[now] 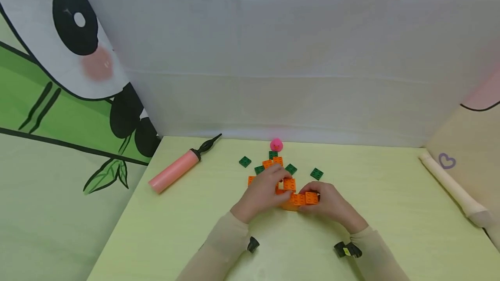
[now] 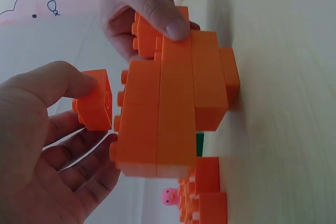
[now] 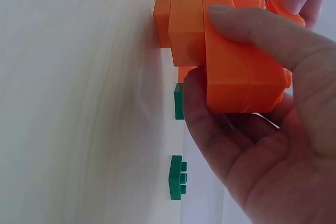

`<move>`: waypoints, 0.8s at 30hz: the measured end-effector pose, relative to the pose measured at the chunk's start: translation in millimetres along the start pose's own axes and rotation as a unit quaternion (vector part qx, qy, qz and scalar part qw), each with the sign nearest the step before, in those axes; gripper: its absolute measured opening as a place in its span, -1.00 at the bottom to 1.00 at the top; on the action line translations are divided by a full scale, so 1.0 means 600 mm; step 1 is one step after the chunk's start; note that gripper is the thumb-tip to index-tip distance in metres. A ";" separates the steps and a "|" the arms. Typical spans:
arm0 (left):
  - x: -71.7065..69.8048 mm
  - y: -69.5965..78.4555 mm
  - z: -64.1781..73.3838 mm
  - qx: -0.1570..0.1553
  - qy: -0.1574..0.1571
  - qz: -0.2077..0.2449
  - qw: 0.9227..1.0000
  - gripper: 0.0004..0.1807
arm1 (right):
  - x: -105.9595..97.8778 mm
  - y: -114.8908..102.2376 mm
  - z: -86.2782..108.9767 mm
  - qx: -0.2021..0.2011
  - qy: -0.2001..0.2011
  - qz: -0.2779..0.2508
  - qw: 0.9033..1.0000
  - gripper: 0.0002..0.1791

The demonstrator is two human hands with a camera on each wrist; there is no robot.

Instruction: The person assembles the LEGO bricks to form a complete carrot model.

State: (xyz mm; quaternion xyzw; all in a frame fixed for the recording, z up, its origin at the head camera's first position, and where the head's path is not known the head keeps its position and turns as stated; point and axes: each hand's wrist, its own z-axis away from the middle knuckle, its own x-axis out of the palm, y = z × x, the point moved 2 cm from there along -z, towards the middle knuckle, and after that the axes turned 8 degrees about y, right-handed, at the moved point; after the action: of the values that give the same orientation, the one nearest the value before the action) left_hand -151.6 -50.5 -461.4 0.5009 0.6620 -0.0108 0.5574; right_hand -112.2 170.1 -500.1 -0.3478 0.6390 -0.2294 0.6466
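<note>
The left hand (image 1: pixel 263 191) pinches a loose orange building brick (image 2: pixel 97 100) just beside the stepped orange brick assembly (image 2: pixel 177 108), gripped by the right hand (image 1: pixel 330 203) — likely a stacking step, next calling for careful alignment. Green bricks (image 1: pixel 317 174) sit beyond; rightward, the table (image 1: pixel 406 211) offers room — its edge well apart.

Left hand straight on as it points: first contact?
Probably the orange block assembly held by the right hand. In the left wrist view it sits just past the brick pinched by the left hand; depth is unclear.
</note>
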 end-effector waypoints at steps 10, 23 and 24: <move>0.032 0.017 -0.006 0.013 -0.039 -0.024 0.999 -0.69 | 0.003 0.004 -0.001 -0.007 0.007 0.009 1.000 -0.57; 0.044 0.024 -0.006 0.028 -0.056 -0.052 0.997 -0.71 | 0.004 0.004 -0.001 -0.014 0.003 -0.005 1.000 -0.62; 0.045 0.024 -0.006 0.030 -0.058 -0.057 0.996 -0.70 | 0.003 0.004 -0.001 -0.014 0.003 -0.006 1.000 -0.62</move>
State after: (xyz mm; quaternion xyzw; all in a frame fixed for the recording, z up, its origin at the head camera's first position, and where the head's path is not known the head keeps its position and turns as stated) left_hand -141.2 -23.5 -472.6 0.4774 0.6553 -0.0915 0.5781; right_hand -112.9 170.2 -503.4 -0.3598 0.6421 -0.2254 0.6383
